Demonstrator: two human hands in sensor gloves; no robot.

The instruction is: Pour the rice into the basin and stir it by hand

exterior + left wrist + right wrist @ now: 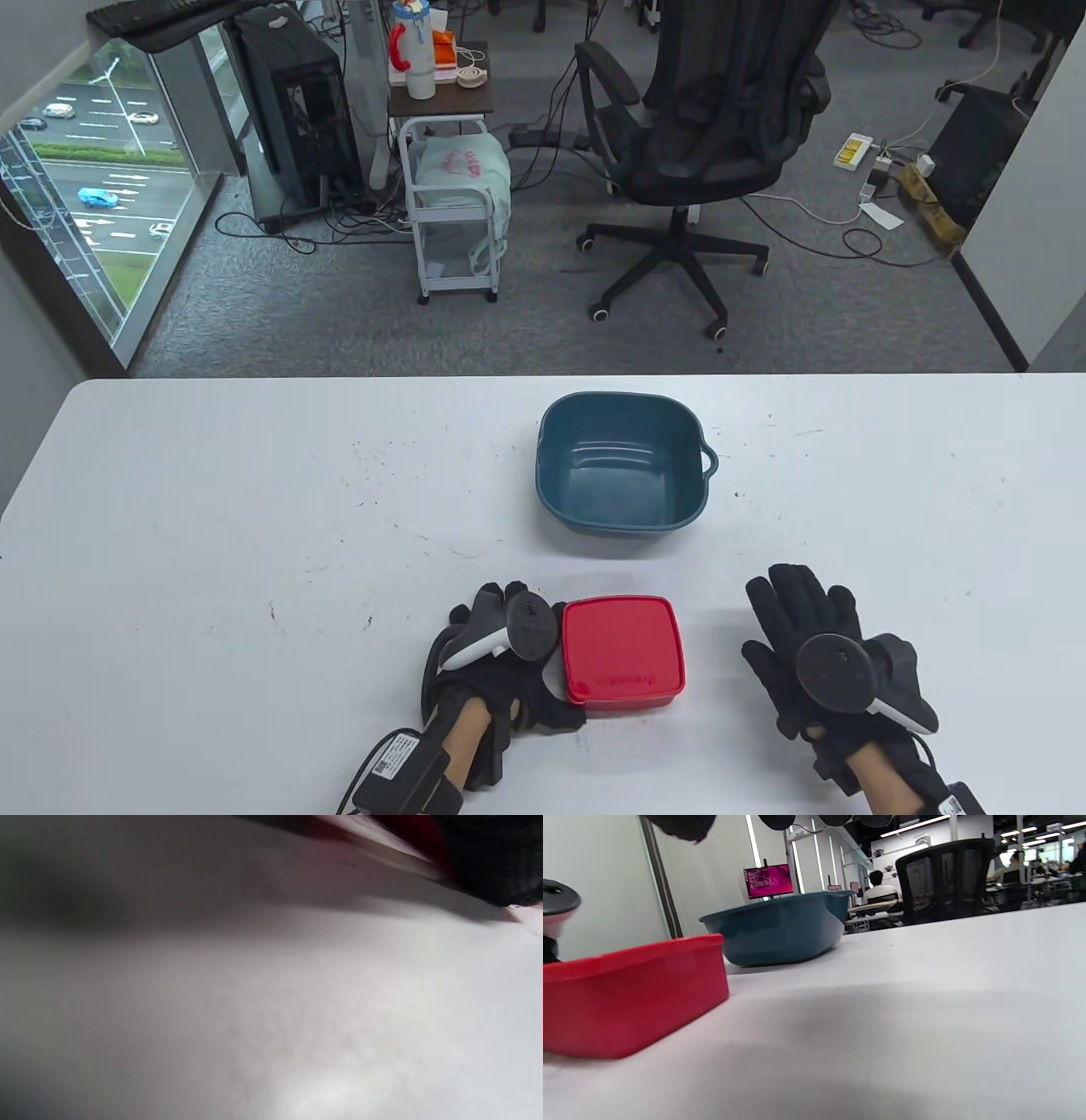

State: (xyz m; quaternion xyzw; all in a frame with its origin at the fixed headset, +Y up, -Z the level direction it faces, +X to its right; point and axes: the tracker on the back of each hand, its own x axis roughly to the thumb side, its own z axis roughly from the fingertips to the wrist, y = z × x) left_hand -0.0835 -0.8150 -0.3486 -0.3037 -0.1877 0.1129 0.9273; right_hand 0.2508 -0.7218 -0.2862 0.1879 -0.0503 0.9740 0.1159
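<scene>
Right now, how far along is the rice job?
Nothing done yet: the basin is empty, and the red box sits lidded on the table. The left hand rests against the box's side; the right hand lies flat, apart. Opening, pouring and stirring remain.

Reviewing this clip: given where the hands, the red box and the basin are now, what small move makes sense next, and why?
Probably the right hand should move over to the red box and lift its lid. The lid appears to be on, the teal basin behind it is empty, and the left hand already rests against the box's left side, seemingly steadying it. The right hand lies flat on the table, apart from the box.
</scene>
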